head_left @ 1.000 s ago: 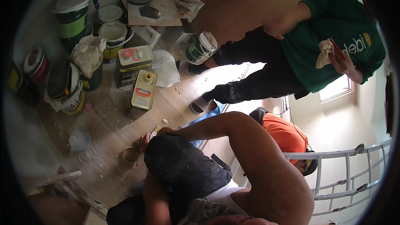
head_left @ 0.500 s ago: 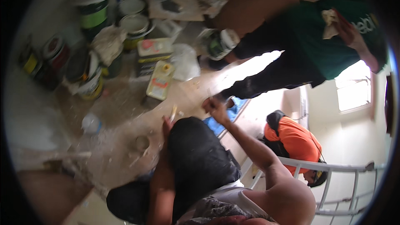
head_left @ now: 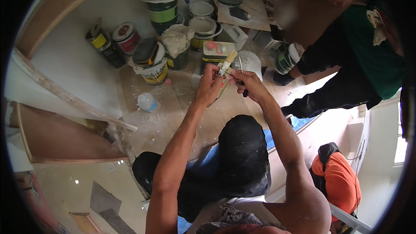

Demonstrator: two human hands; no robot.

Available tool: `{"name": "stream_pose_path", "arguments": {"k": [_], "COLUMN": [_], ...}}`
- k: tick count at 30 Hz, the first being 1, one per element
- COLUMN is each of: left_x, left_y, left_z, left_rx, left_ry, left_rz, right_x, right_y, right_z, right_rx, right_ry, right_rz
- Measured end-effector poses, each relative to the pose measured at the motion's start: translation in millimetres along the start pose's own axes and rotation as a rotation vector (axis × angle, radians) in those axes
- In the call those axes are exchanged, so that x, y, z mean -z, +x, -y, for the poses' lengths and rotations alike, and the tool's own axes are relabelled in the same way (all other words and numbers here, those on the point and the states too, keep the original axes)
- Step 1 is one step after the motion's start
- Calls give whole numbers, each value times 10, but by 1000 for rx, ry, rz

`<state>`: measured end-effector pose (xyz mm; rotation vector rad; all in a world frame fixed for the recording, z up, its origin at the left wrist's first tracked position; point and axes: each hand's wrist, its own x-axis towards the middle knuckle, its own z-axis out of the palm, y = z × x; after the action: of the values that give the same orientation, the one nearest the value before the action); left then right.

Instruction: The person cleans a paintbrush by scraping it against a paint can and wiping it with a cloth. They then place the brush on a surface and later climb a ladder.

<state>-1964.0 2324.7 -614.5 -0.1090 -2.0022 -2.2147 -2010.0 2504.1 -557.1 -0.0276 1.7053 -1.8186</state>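
My left hand (head_left: 209, 80) is closed around a small paintbrush (head_left: 232, 56), its pale bristles pointing up and its ferrule smeared with white. Right beside it, my right hand (head_left: 251, 81) grips what looks like a pair of scissors (head_left: 241, 63); one thin blade stands up and a black handle shows below the fingers. The other blade seems to lie against the brush, though the fingers partly hide it. Behind both hands are a rectangular can (head_left: 219, 48) with a red cap and a second container (head_left: 224, 87), mostly covered by the hands.
Paint buckets (head_left: 160, 6) and tins line the wall, with a cloth-topped bucket (head_left: 177, 45) among them. A clear plastic cup (head_left: 147, 102) stands on the floor. A person in green (head_left: 368, 52) stands at right; another in orange (head_left: 342, 180) bends near a ladder (head_left: 351, 219).
Both hands have come up and together in front of the cans, bringing the paintbrush beside the scissors. The view has shifted, and the person in green now appears farther right.
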Motion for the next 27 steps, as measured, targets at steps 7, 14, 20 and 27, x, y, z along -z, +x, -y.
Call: {"name": "stream_pose_path", "arguments": {"k": [7,14,20,27], "left_x": [352,75,-29,-53], "left_y": [-226,-219,-180,-140], "left_z": [-428,-282,-281,-266], "left_rx": [77,598,304,-95], "left_ry": [359,-364,-80,268], "left_rz": [-14,-153,-214,-248], "right_x": [-328,-266,-103,-232], "right_y": [26,18,46,24], "right_z": [31,-135,-93,71], "right_rx": [61,977,539,567], "right_ry": [-386,-1144,-714,-791], "right_rz": [34,-246,-155,-213]}}
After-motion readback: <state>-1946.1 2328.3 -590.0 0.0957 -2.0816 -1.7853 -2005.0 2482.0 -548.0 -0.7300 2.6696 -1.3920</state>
